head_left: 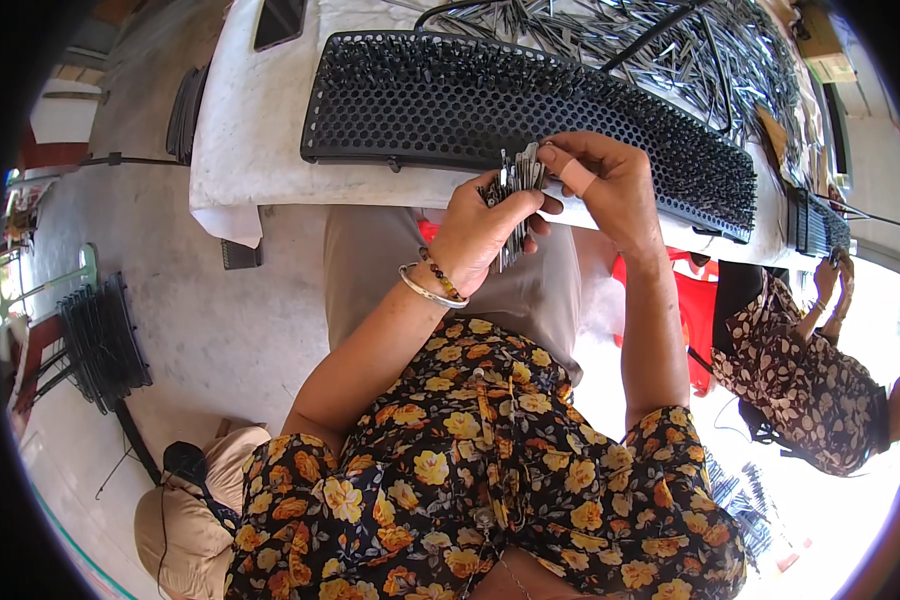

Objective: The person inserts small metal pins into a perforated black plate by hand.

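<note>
While the left hand (477, 226) clasps metal strips (517, 180) (jutting above and below), the right hand (615, 187) beside them has an unclear grip.

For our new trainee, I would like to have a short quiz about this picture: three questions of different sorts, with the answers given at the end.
1. Which hand has a tan adhesive bandage on it?

2. True or false: the person's left wrist is bare.

3. What is under the black perforated rack?
A) a red chair
B) a white cloth
C) a wooden board

Key:
1. The right hand; the left hand holds the bundle of thin metal pieces.
2. False; it wears a beaded bracelet and a bangle.
3. B
</note>
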A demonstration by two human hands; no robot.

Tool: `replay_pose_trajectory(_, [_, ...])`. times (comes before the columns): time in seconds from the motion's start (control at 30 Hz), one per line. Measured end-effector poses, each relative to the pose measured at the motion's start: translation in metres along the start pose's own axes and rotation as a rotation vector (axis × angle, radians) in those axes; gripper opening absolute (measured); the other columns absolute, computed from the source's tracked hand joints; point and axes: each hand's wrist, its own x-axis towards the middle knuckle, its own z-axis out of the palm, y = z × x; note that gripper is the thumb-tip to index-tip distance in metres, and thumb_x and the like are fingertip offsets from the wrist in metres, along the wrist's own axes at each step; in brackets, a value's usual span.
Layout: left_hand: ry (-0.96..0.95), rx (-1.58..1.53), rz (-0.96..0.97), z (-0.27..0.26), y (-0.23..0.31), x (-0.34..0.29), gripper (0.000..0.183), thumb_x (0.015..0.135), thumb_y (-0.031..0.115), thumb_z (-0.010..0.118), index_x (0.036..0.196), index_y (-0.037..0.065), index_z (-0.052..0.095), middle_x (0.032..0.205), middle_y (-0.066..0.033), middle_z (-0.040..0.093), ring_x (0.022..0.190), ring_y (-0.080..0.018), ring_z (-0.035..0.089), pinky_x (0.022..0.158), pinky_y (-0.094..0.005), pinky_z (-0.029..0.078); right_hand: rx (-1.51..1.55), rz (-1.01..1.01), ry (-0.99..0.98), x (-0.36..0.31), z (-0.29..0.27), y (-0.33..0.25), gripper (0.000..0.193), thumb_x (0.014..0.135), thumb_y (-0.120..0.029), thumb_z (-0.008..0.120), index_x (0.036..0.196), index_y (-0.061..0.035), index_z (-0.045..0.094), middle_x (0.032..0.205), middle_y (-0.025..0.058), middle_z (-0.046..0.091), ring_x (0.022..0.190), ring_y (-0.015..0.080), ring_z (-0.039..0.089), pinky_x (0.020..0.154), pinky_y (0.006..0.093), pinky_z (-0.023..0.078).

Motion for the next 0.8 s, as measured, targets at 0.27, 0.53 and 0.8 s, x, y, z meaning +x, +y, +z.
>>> replay_pose_trajectory(0.27, [-0.065,-0.065,-0.148,0.006,0.001,0.005,0.019,0.088,0.013,0.055,0.101,-0.001,0.058,0.093,-0.0120,0.066,0.074,-0.0126,0.060,0.058,-0.0241,0.050,-0.030,-0.252,0.506,0.030,-0.028,0.005,0.019,0.083,-0.011,0.066,0.097,0.0020,0.066,0.079,0.0043,0.066,0.063,0.0072,0.056,0.058,0.0203,0.045])
replay_pose_trajectory(0.53, [-0.049,-0.102,-0.180,-0.001,-0.004,0.005,0.016,0.088,0.011,0.056,0.099,-0.001,0.059,0.091,-0.0117,0.066,0.079,-0.0153,0.062,0.063,-0.0283,0.053,-0.425,-0.484,0.570,0.042,-0.026,0.020,0.013,0.081,-0.010,0.068,0.091,-0.0025,0.067,0.076,0.0072,0.065,0.060,0.0121,0.058,0.056,0.0236,0.047])
replay_pose_trajectory(0.8, [-0.031,-0.216,-0.130,0.004,-0.002,0.002,0.018,0.089,0.009,0.054,0.104,0.001,0.057,0.098,-0.0131,0.064,0.085,-0.0189,0.064,0.073,-0.0337,0.055,-0.563,-0.531,0.482,0.021,-0.016,0.002,0.017,0.080,-0.013,0.069,0.093,-0.0029,0.068,0.081,0.0079,0.064,0.060,0.0155,0.060,0.052,0.0265,0.046])
